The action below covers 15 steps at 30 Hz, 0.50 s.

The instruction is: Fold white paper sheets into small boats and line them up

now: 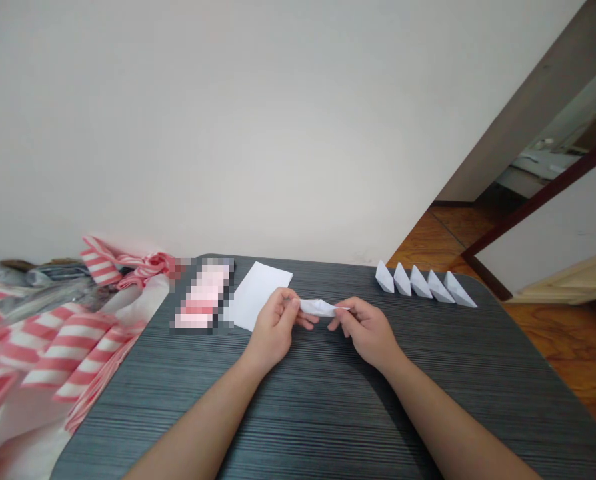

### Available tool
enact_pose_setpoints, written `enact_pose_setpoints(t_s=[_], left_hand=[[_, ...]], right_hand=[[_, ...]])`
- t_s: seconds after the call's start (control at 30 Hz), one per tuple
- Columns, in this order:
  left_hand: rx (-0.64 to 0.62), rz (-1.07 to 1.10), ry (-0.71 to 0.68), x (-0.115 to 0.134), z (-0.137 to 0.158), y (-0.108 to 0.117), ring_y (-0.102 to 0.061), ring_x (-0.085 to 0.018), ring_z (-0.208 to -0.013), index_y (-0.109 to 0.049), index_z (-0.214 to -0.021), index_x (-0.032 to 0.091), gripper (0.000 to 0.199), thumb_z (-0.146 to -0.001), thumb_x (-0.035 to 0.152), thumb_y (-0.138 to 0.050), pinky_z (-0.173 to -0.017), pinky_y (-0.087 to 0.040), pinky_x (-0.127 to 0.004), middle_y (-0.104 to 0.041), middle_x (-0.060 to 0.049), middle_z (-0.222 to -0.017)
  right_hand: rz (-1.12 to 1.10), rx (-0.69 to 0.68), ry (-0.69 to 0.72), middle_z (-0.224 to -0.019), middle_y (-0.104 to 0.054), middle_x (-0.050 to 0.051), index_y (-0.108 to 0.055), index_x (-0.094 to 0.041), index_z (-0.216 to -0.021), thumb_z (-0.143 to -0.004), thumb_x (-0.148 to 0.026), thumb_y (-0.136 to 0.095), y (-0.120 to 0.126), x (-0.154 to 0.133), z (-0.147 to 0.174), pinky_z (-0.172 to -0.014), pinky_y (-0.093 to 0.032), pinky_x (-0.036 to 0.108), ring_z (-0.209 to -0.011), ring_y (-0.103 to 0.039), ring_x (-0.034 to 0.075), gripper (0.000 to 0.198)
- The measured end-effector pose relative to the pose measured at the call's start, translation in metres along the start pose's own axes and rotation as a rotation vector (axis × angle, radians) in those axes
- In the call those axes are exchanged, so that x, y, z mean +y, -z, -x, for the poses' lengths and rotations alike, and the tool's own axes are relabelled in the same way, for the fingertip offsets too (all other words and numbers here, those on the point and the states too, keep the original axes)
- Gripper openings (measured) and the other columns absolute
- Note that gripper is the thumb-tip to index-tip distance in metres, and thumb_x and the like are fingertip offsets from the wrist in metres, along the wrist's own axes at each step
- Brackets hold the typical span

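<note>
A small folded white paper boat is stretched lengthwise between my two hands, above the middle of the dark table. My left hand pinches its left end between thumb and fingers. At the other tip, my right hand grips the paper the same way. Several finished paper boats stand in a slanting row at the table's back right. Behind my left hand lies a stack of white paper. The boat's underside is partly hidden by my fingers.
The dark wood-grain table has rounded corners and meets a pale wall at the back. A blurred-out pinkish rectangular item lies left of the paper. Red-and-white striped cloth is heaped beside the table's left edge.
</note>
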State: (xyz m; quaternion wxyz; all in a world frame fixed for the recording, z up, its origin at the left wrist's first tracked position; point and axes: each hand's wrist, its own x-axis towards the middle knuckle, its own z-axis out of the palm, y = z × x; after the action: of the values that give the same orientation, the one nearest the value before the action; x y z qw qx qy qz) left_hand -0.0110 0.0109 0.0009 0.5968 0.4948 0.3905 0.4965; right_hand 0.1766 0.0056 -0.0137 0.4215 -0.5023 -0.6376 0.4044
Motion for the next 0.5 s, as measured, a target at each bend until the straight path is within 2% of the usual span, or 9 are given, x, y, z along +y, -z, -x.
enact_pose_setpoints(t_s=[0.23,0.37,0.5], left_hand=[[-0.022,0.112,0.010,-0.0018,-0.0018,0.0003,-0.068,-0.020,-0.072,-0.039,-0.087,0.019,0.022,-0.087,0.040,-0.046,-0.062,-0.052,-0.030,-0.068,-0.005,-0.077],[-0.032,0.040,0.032,-0.0007,-0.0015,0.0022,-0.066,-0.017,-0.069,-0.043,-0.087,0.017,0.023,-0.086,0.040,-0.048,-0.066,-0.051,-0.031,-0.067,-0.005,-0.073],[-0.001,-0.059,-0.037,0.0004,0.0010,0.0027,-0.063,-0.014,-0.072,-0.046,-0.094,0.017,0.020,-0.084,0.034,-0.051,-0.071,-0.050,-0.030,-0.067,-0.006,-0.088]], right_hand=[[-0.047,0.023,-0.029,-0.068,-0.069,0.004,-0.057,-0.017,-0.084,-0.089,-0.031,-0.047,-0.0013,-0.0032,0.0001,-0.047,-0.040,0.023,-0.046,-0.048,0.011,0.018],[0.034,0.044,0.009,-0.067,-0.068,0.003,-0.059,-0.017,-0.084,-0.089,-0.029,-0.048,0.0020,-0.0020,-0.0008,-0.049,-0.040,0.024,-0.047,-0.050,0.011,0.017],[0.136,0.032,0.067,-0.067,-0.067,0.002,-0.062,-0.018,-0.080,-0.088,-0.026,-0.048,0.0047,-0.0039,-0.0008,-0.051,-0.041,0.024,-0.051,-0.052,0.012,0.018]])
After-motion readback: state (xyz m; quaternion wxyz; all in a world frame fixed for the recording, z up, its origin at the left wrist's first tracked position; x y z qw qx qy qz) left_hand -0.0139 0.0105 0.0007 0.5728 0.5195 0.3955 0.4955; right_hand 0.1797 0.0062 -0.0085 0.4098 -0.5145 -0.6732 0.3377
